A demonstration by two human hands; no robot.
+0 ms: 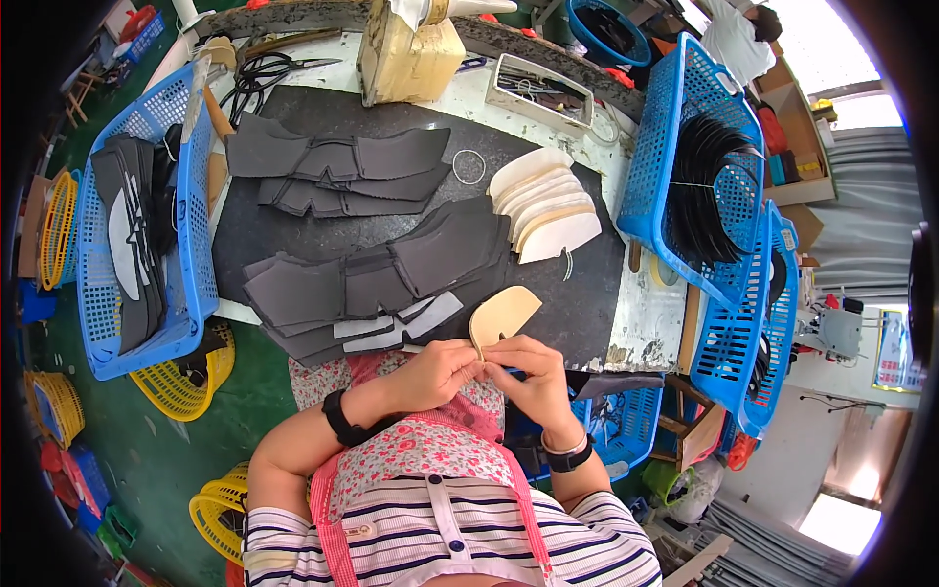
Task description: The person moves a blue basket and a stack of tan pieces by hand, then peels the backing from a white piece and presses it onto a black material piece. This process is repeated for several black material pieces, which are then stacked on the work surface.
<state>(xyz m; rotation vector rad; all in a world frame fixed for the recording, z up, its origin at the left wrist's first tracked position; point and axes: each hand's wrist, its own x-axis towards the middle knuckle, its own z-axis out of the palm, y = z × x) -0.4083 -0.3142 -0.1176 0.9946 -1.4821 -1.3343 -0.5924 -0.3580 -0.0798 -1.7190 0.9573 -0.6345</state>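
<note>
At the near edge of the work mat, a tan rounded flat piece [502, 317] is pinched by its near edge. My left hand [437, 376] and my right hand [529, 380] meet there, fingertips pressed together on it; whatever small detail lies between them is hidden. Beyond it, a fanned pile of similar cream pieces [548, 203] rests on the black mat [577, 308], with a loop of cord at its near end. Dark grey shaped panels [377, 272] lie in stacks to the left, the nearer stack carrying light grey strips [426, 317]. A thin pale ring [469, 167] sits between stacks and pile.
Blue crates stand at the left [201, 264] and right [653, 186], holding dark pieces. Along the back are black-handled scissors [262, 78], a yellowish block [411, 61] and a metal tool tray [538, 95]. Yellow baskets [184, 377] sit lower left; a person [736, 41] is far right.
</note>
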